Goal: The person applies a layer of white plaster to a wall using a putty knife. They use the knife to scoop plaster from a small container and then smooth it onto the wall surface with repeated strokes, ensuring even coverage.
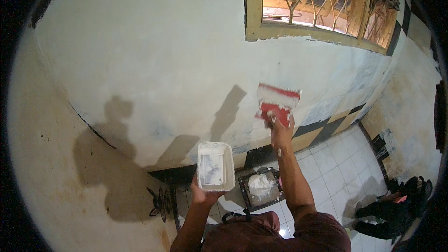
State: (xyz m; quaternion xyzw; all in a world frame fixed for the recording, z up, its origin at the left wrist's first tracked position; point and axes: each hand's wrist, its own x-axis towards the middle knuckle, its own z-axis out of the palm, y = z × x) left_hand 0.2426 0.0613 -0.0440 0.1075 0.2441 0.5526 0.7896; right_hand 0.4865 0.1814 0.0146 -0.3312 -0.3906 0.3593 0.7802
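My left hand (204,197) grips a white rectangular tub (228,170) from below. White paste coats its inside, with a greyish patch at the bottom. Out in front, my right hand (279,125) is closed round a red putty spreader (281,108). White paste covers much of the spreader's wide blade, which faces the pale wall (186,42). Whether the blade touches the wall I cannot tell. Flecks of white stick to my right fingers and wrist.
A dark-framed low stand (241,187) on the tiled floor (322,168) bears a white lump (260,185), perhaps filler. Upper right is a yellow-framed window (254,18) with a metal grille. Dark cloth-like items (392,214) are at lower right. Black and tan tiles (326,130) line the wall's base.
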